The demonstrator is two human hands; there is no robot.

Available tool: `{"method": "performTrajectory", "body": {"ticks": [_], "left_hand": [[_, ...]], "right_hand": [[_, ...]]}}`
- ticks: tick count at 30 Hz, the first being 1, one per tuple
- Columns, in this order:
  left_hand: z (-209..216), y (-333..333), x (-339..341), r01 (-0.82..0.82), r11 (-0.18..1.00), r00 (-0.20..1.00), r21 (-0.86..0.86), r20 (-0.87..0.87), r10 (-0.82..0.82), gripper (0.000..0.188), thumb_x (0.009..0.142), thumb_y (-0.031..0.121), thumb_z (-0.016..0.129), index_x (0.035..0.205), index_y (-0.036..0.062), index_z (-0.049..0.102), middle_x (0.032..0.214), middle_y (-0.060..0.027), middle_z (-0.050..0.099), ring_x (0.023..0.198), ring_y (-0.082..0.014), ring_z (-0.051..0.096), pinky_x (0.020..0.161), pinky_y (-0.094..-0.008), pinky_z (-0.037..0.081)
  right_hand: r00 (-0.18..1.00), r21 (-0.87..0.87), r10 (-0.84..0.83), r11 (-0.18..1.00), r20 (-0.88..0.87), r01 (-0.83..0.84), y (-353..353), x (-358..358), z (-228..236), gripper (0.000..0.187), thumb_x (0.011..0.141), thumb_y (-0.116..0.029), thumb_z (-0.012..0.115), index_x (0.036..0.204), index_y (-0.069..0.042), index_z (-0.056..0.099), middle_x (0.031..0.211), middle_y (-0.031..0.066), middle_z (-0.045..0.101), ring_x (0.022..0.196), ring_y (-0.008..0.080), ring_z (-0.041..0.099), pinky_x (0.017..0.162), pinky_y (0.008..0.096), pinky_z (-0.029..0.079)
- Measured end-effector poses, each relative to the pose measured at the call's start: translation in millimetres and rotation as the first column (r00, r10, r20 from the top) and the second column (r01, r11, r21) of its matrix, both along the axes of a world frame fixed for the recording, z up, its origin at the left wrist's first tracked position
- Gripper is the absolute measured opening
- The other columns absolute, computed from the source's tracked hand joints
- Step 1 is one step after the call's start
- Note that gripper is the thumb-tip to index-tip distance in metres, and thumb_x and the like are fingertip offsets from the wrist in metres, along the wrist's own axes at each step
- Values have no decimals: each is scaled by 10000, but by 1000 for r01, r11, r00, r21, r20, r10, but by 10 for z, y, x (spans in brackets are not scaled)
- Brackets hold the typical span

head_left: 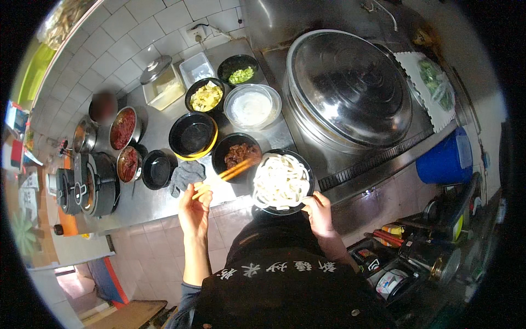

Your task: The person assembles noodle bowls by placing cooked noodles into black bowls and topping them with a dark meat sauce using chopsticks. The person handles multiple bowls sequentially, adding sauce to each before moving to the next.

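My left hand (195,213) is closed around a pair of wooden chopsticks (236,171), whose tips reach over the front of a black bowl of brown meat chunks (240,155). Whether the tips touch the meat is hard to tell. With my right hand (318,213) I grip the near right rim of a black bowl (263,208) heaped with thick white noodles (280,180). This bowl is at the counter's front edge, close to my body. A grey knitted glove or cloth (187,176) lies just beyond my left hand.
On the steel counter (159,204) stand stacked empty bowls (193,133), a yellow food bowl (206,97), chopped greens (241,75), a white-filled basin (252,107) and red-filled metal bowls (124,129). A large lidded steel pot (350,88) occupies the right. A blue bin (446,158) stands beyond.
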State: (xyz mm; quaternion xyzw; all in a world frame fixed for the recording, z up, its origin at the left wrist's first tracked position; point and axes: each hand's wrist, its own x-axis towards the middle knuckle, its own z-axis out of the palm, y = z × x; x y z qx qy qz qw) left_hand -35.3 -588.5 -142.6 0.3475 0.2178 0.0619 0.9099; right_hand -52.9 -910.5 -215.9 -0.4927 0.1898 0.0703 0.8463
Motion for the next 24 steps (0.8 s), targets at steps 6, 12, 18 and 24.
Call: {"method": "performTrajectory", "body": {"ticks": [6,12,18,24], "left_hand": [[295,-671,-246,210,906,977,369,-115,-180,313,952,195,580,1113,-73,598,963,-244,680,669,-284,684,606,-351,574],[413,-682,-402,146,873,989,465,-69,-129,320,970,203,551,1111,-79,605,984,-248,680,672,-277,687,628,-350,581],[315,-715,-335,78,898,995,433,-93,-42,309,993,199,512,1094,-79,603,955,-235,687,704,-277,698,654,-341,590],[157,-765,-301,57,901,997,429,-77,-27,316,1008,220,498,1070,-73,600,920,-220,693,712,-279,702,657,-348,596]], "right_hand": [[997,6,66,998,-31,-66,-74,183,150,58,857,-50,617,882,-22,662,855,21,683,790,100,636,723,252,520],[993,-13,110,994,-47,-111,-232,209,90,98,866,-65,629,940,-19,674,863,16,689,798,94,635,720,252,510],[989,-26,141,989,-55,-142,-277,239,128,127,864,-75,635,969,-27,687,897,5,692,804,83,626,730,242,498],[993,-1,98,995,-66,-98,-273,276,213,64,850,-18,597,893,-29,643,862,38,677,766,96,637,679,231,519]]}}
